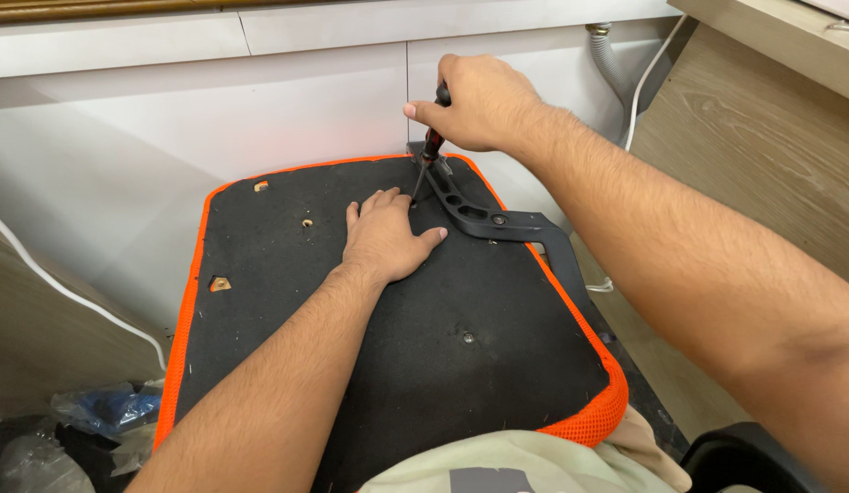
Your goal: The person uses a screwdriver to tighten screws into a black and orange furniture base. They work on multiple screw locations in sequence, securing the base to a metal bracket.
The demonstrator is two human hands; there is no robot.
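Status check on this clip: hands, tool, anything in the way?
Right hand gripping screwdriver, tip down beside black armrest bracket. Left hand flat on black seat underside, by the tip. Nothing blocking.

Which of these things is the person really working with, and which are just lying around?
In use:
right hand gripping the screwdriver
left hand flat on the black seat base
black armrest bracket

Lying about:
plastic bags
white cable
grey hose
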